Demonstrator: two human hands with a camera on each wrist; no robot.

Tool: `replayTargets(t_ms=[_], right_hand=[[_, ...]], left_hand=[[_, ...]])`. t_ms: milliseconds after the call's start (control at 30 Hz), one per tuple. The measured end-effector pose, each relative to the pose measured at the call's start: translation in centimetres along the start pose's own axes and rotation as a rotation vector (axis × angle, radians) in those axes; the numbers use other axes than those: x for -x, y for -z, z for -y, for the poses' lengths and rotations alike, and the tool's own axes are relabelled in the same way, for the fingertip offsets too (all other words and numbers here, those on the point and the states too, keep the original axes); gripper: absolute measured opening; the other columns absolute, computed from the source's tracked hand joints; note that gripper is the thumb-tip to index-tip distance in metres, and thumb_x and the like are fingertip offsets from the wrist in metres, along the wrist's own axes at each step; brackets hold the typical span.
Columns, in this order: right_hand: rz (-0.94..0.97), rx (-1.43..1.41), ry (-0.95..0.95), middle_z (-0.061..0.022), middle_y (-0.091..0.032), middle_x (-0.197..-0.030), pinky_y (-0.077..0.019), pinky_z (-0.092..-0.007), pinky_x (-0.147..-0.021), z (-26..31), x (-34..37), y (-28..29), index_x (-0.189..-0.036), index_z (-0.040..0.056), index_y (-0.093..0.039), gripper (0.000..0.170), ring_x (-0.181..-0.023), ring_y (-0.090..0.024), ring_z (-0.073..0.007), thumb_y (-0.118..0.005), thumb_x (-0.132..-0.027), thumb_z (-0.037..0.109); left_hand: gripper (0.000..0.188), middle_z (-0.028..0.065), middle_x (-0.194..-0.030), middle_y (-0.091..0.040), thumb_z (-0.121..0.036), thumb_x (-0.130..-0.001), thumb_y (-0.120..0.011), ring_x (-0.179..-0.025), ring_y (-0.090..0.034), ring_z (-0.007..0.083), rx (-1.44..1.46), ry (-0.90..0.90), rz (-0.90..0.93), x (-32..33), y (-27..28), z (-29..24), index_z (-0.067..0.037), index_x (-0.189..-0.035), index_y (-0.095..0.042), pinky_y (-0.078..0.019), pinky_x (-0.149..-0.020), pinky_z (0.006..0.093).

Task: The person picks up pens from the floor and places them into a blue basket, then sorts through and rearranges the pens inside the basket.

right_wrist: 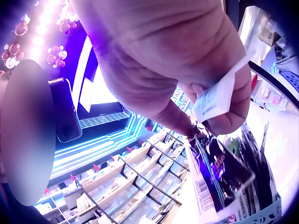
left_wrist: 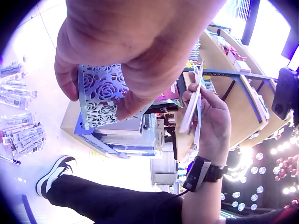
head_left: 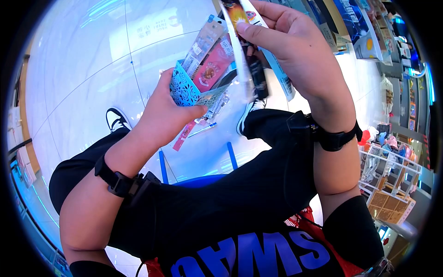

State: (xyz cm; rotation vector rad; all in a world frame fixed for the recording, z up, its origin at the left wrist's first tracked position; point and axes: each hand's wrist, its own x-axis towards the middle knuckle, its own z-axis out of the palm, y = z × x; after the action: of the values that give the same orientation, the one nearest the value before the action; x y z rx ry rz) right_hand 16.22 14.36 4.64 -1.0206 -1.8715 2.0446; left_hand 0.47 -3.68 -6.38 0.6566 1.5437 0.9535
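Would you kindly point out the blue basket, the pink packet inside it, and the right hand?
Blue basket [head_left: 187, 90]: head view, patterned side wall.
Pink packet [head_left: 215, 63]: head view, printed front.
Right hand [head_left: 291, 40]: head view, middle of the hand.

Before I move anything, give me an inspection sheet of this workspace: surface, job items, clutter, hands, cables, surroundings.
Surface: pale tiled floor; no table seen under the work.
Job items: light-blue rose-cutout basket, tilted, holding upright packages, including a pink packet; contents not fully readable.
Clutter: flat clear packages in loose groups on the floor, near a black-and-white sneaker.
Hands: left hand grips the basket; right hand pinches dark glossy packaging above it.
Cables: thin black cord at the right wrist camera; far end not clear.
Surroundings: blue seat beneath the person; divided display shelves; white wire rack.
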Motion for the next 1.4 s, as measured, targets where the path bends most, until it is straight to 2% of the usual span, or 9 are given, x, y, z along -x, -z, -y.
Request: replayTargets(t_ms=[200, 400, 600, 667, 733, 800, 1033, 1200, 1400], right_hand=[[0.156, -0.212, 0.143, -0.008, -0.077, -0.122, -0.059, -0.0256, -0.092, -0.5, 0.6, 0.0, -0.144, -0.0067, -0.062, 0.034, -0.103, -0.073, -0.0116, -0.062, -0.113, 0.009], [-0.092, -0.124, -0.015, -0.0055, -0.076, -0.118, -0.0571, -0.0265, -0.091, -0.2, 0.2, -0.6, -0.133, -0.0035, -0.066, 0.028, -0.101, -0.071, -0.0103, -0.058, -0.11, 0.01], [-0.193, -0.052, 0.069, -0.0119, -0.069, -0.105, -0.0563, -0.03, -0.088, 0.5, 1.3, -0.7, -0.117, -0.0065, -0.066, 0.022, -0.091, -0.069, -0.0199, -0.055, -0.101, 0.005], [0.035, -0.457, 0.126, -0.0148, -0.066, -0.101, -0.0557, -0.0328, -0.088, -0.1, 1.6, 0.4, -0.113, -0.0089, -0.064, 0.021, -0.089, -0.067, -0.0237, -0.054, -0.1, 0.003], [0.039, -0.349, 0.143, -0.0141, -0.066, -0.101, -0.0538, -0.0344, -0.09, -1.2, 0.6, 1.4, -0.115, -0.0089, -0.063, 0.022, -0.089, -0.066, -0.0239, -0.053, -0.1, 0.005], [0.229, -0.606, 0.091, -0.0141, -0.065, -0.101, -0.0519, -0.0348, -0.092, 0.1, 0.9, 1.1, -0.115, -0.0091, -0.063, 0.023, -0.091, -0.065, -0.0236, -0.053, -0.103, 0.008], [0.083, -0.423, 0.177, -0.0122, -0.068, -0.098, -0.0508, -0.0348, -0.093, 0.3, 1.4, -0.1, -0.111, -0.0062, -0.066, 0.027, -0.092, -0.064, -0.0227, -0.05, -0.11, 0.015], [0.012, -0.256, 0.046, -0.0128, -0.078, -0.117, -0.0571, -0.0335, -0.102, 1.0, 1.4, -0.6, -0.128, -0.0075, -0.069, 0.039, -0.106, -0.074, -0.0204, -0.055, -0.118, 0.027], [0.153, -0.118, 0.148, -0.0104, -0.08, -0.121, -0.0606, -0.0329, -0.1, 1.1, 0.8, -1.9, -0.132, -0.0027, -0.074, 0.035, -0.109, -0.075, -0.0155, -0.069, -0.115, 0.028]], left_hand=[[0.101, 0.0183, -0.149, -0.064, -0.011, -0.087, -0.093, -0.136, -0.067, 0.0271, -0.026, 0.009, 0.002, 0.0, 0.0, -0.3, -0.004, -0.169, -0.033, -0.052, -0.117, 0.0411], [0.1, 0.0188, -0.15, -0.064, -0.012, -0.088, -0.093, -0.137, -0.067, 0.0277, -0.039, 0.008, 0.002, 0.0, 0.0, -0.1, -0.005, -0.169, -0.034, -0.0518, -0.118, 0.0417], [0.099, 0.0185, -0.148, -0.065, -0.011, -0.088, -0.092, -0.136, -0.067, 0.0269, -0.051, 0.011, -0.007, -0.2, 0.1, 0.2, -0.005, -0.168, -0.034, -0.0515, -0.118, 0.0406], [0.1, 0.0182, -0.148, -0.065, -0.012, -0.088, -0.093, -0.136, -0.067, 0.0264, -0.06, 0.011, -0.014, -0.1, 0.2, 0.2, -0.005, -0.168, -0.035, -0.0512, -0.118, 0.0402], [0.1, 0.0179, -0.148, -0.065, -0.012, -0.088, -0.093, -0.136, -0.067, 0.0263, -0.048, 0.014, -0.009, 0.0, 0.1, 0.1, -0.004, -0.168, -0.035, -0.0511, -0.118, 0.04], [0.099, 0.0176, -0.148, -0.065, -0.012, -0.087, -0.093, -0.136, -0.066, 0.0261, -0.035, 0.017, -0.003, -0.1, 0.1, 0.2, -0.004, -0.168, -0.035, -0.051, -0.118, 0.0398], [0.101, 0.0168, -0.148, -0.065, -0.013, -0.086, -0.094, -0.137, -0.065, 0.025, -0.018, 0.016, 0.005, -0.1, 0.0, 0.2, -0.004, -0.168, -0.036, -0.0497, -0.119, 0.0404], [0.102, 0.0161, -0.148, -0.065, -0.013, -0.085, -0.094, -0.137, -0.065, 0.0251, -0.063, 0.026, -0.001, 0.1, 0.0, 0.1, -0.005, -0.168, -0.035, -0.0487, -0.12, 0.0412], [0.1, 0.0196, -0.141, -0.068, -0.014, -0.084, -0.093, -0.127, -0.071, 0.027, -0.099, 0.004, -0.039, 0.0, -0.1, 0.1, 0.002, -0.164, -0.035, -0.0556, -0.114, 0.0404]])
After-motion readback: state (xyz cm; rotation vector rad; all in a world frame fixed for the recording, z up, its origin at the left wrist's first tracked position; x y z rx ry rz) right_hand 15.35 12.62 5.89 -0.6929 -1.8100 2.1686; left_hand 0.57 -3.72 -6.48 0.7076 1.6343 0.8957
